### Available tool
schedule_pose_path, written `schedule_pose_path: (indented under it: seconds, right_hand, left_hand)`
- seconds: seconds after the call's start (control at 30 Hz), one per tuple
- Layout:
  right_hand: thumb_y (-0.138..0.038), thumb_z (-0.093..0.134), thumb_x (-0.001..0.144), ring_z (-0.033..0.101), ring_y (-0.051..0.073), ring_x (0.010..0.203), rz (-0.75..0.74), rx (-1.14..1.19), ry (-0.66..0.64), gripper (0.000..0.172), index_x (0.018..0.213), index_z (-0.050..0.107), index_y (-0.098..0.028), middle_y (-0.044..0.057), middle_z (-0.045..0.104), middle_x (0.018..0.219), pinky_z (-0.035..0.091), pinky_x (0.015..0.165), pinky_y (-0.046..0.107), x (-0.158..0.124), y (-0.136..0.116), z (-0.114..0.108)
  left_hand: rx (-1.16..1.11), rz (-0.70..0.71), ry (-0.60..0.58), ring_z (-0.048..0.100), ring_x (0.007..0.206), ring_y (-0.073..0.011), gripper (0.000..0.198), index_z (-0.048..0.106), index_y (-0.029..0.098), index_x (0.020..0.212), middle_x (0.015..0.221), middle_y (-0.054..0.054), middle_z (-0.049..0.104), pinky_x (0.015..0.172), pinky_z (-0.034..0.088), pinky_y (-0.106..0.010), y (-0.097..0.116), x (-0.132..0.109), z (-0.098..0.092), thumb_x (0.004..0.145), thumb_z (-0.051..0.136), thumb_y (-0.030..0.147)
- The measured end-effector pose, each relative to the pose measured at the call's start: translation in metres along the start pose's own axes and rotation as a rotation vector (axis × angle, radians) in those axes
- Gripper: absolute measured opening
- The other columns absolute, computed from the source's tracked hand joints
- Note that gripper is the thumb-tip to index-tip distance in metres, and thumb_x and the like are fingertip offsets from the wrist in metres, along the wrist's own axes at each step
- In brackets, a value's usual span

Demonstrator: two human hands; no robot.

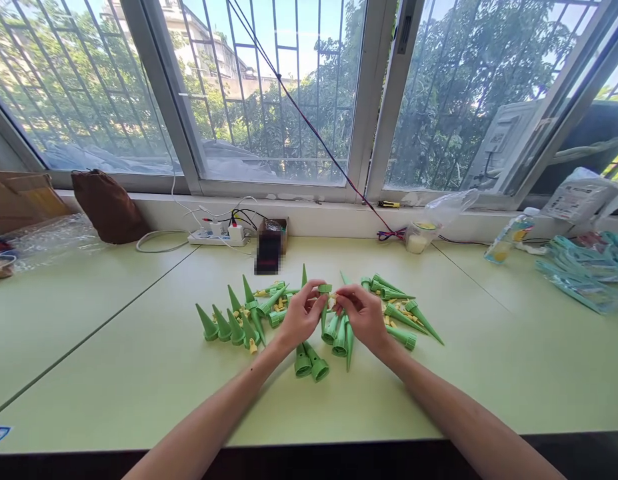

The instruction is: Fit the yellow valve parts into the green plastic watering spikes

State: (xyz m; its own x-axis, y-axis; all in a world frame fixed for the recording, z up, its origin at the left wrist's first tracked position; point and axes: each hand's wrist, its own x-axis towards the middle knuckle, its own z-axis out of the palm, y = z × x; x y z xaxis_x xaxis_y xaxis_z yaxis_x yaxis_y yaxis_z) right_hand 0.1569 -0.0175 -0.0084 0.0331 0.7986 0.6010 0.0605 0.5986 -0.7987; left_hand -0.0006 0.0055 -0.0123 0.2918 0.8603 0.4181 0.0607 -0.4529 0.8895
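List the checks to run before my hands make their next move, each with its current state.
1. Left hand holding a green spike, wide end up: ok.
2. Right hand pinching a small yellow piece: ok.
3. Small yellow piece seated in the held spike: cannot tell, too small to see.
4. Row of green cones on the left standing points up: ok.
5. Loose green spikes on the right neatly lined up: not ok, they lie at differing angles.
6. Power strip apart from both hands: ok.
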Motion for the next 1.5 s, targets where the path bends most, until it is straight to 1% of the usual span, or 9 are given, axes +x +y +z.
schedule_pose_path:
  seconds: [0.37, 0.47, 0.57, 0.63, 0.77, 0.97, 1.07, 1.27, 1.5]
  right_hand:
    - [-0.029, 0.06, 0.091, 0.061, 0.013, 0.055, 0.025, -0.006, -0.008, 0.013, 0.088, 0.067, -0.018, 0.0, 0.064, 0.065, 0.053, 0.055, 0.025, -0.001, 0.002, 0.0]
    - [-0.03, 0.061, 0.091, 0.063, 0.014, 0.059, 0.022, -0.025, -0.028, 0.015, 0.096, 0.067, -0.018, 0.001, 0.065, 0.07, 0.054, 0.059, 0.026, 0.0, 0.001, -0.001]
    - [-0.03, 0.067, 0.086, 0.065, 0.015, 0.066, 0.015, -0.038, -0.054, 0.02, 0.103, 0.067, -0.018, 0.004, 0.068, 0.081, 0.056, 0.064, 0.028, 0.0, 0.002, -0.002]
    - [-0.03, 0.069, 0.085, 0.065, 0.015, 0.066, 0.017, -0.043, -0.057, 0.02, 0.101, 0.067, -0.018, 0.004, 0.068, 0.082, 0.056, 0.064, 0.028, 0.0, 0.004, -0.003]
    - [-0.031, 0.066, 0.087, 0.062, 0.014, 0.058, 0.038, -0.04, -0.049, 0.015, 0.093, 0.067, -0.018, 0.002, 0.065, 0.073, 0.054, 0.058, 0.027, -0.001, 0.009, -0.004]
    - [-0.031, 0.063, 0.089, 0.057, 0.012, 0.049, 0.04, -0.084, -0.048, 0.015, 0.088, 0.068, -0.018, -0.002, 0.059, 0.06, 0.047, 0.051, 0.024, -0.003, 0.009, -0.004]
    - [-0.033, 0.057, 0.093, 0.052, 0.011, 0.045, 0.043, -0.125, -0.054, 0.021, 0.081, 0.067, -0.018, -0.003, 0.056, 0.056, 0.043, 0.048, 0.023, -0.002, 0.007, -0.005]
    - [-0.037, 0.05, 0.096, 0.046, 0.009, 0.041, 0.047, -0.213, -0.081, 0.036, 0.067, 0.056, -0.019, -0.004, 0.05, 0.051, 0.038, 0.045, 0.021, -0.002, 0.007, -0.006]
    - [-0.041, 0.05, 0.096, 0.048, 0.011, 0.045, 0.032, -0.233, -0.088, 0.03, 0.077, 0.059, -0.02, -0.002, 0.053, 0.058, 0.039, 0.046, 0.023, -0.002, 0.004, -0.004]
  left_hand:
    - [0.136, 0.075, 0.009, 0.04, 0.051, -0.0053, 0.026, 0.053, 0.02, 0.113, 0.076, 0.001, 0.055, 0.046, 0.029, -0.016, 0.008, 0.001, -0.003, 0.094, 0.052, 0.037]
    - [0.161, 0.088, 0.043, 0.037, 0.05, -0.0053, 0.027, 0.054, 0.021, 0.115, 0.072, 0.003, 0.05, 0.046, 0.028, -0.016, 0.012, 0.003, -0.004, 0.094, 0.052, 0.036]
    - [0.162, 0.092, 0.08, 0.035, 0.05, -0.0055, 0.026, 0.054, 0.021, 0.115, 0.069, 0.004, 0.047, 0.045, 0.027, -0.017, 0.015, 0.003, -0.004, 0.093, 0.053, 0.035]
    - [0.159, 0.088, 0.079, 0.035, 0.05, -0.0056, 0.026, 0.054, 0.021, 0.115, 0.068, 0.004, 0.046, 0.045, 0.027, -0.017, 0.015, 0.003, -0.003, 0.093, 0.053, 0.035]
    - [0.175, 0.081, 0.062, 0.037, 0.049, -0.0051, 0.024, 0.054, 0.021, 0.113, 0.07, 0.004, 0.048, 0.045, 0.028, -0.016, 0.012, 0.0, 0.001, 0.094, 0.052, 0.035]
    - [0.244, 0.117, 0.054, 0.046, 0.051, -0.006, 0.024, 0.053, 0.02, 0.114, 0.075, 0.002, 0.05, 0.047, 0.035, -0.017, 0.012, -0.001, 0.001, 0.094, 0.05, 0.033]
    - [0.306, 0.159, 0.027, 0.048, 0.052, -0.0072, 0.023, 0.053, 0.02, 0.115, 0.075, 0.002, 0.052, 0.048, 0.036, -0.018, 0.011, -0.002, 0.0, 0.094, 0.05, 0.032]
    - [0.4, 0.213, -0.035, 0.044, 0.048, -0.0071, 0.024, 0.051, 0.022, 0.119, 0.072, 0.003, 0.052, 0.049, 0.035, -0.019, 0.01, -0.005, 0.0, 0.096, 0.047, 0.028]
    - [0.407, 0.185, 0.004, 0.043, 0.046, -0.0048, 0.035, 0.039, 0.024, 0.13, 0.086, 0.001, 0.058, 0.049, 0.035, -0.017, 0.012, -0.004, 0.001, 0.096, 0.046, 0.026]
